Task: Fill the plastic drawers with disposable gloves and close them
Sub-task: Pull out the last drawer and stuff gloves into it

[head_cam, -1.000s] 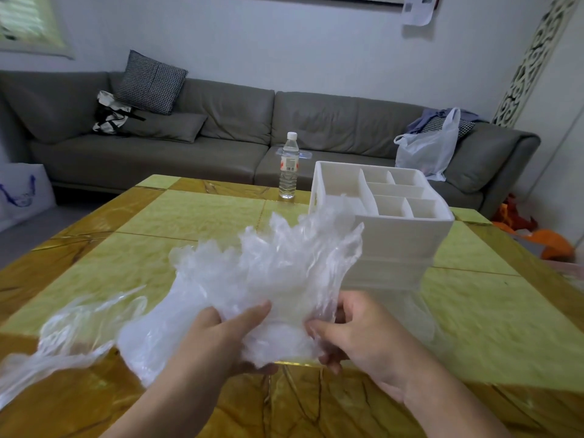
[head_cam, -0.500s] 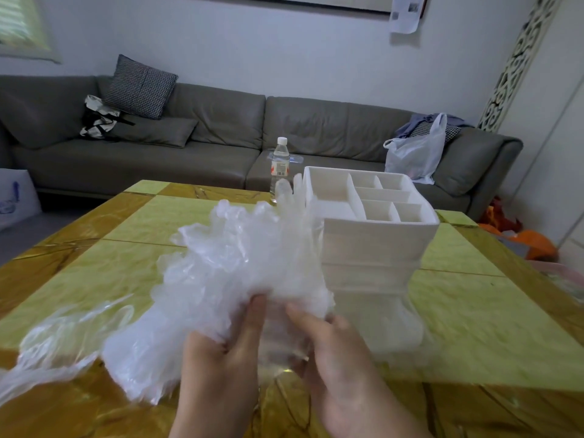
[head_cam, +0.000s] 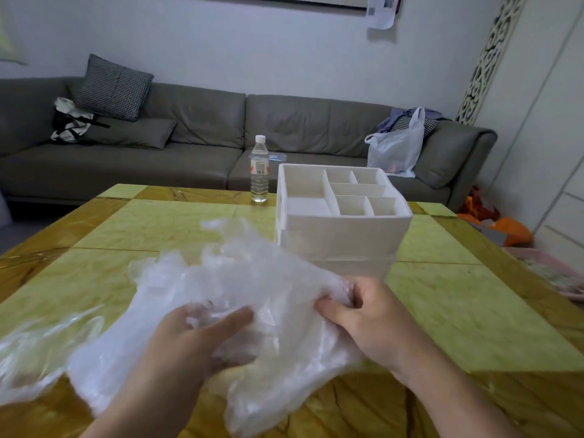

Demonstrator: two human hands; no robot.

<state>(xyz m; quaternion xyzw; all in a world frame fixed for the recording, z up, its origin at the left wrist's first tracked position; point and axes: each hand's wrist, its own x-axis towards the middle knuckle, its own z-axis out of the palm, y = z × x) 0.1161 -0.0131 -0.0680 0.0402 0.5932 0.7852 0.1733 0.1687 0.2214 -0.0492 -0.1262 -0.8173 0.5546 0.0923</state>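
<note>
Gripping a large crumpled bundle of clear disposable gloves [head_cam: 252, 298], both hands work low over the near edge of the bench [head_cam: 458, 311]. The left hand [head_cam: 192, 346] lies on top of the bundle's near middle, thumb pressed into the plastic and fingers curled around it. The right hand [head_cam: 363, 314] pinches the bundle's right edge, fingers folded shut on the film. The gloves spread between and beyond the two hands, bulging up and away to the left, with a loose flap hanging below the wrists. A separate sheet of clear plastic wrap [head_cam: 34, 352] lies flat on the bench to the left, just beside the bundle. Directly beyond the right hand stands the white plastic drawer unit [head_cam: 341, 238], its open top split into several compartments; its front is partly hidden by the gloves. Farther back a water bottle [head_cam: 259, 170] stands upright near the bench's far edge. Behind runs a grey sofa [head_cam: 196, 134] carrying a white plastic bag [head_cam: 395, 150].
</note>
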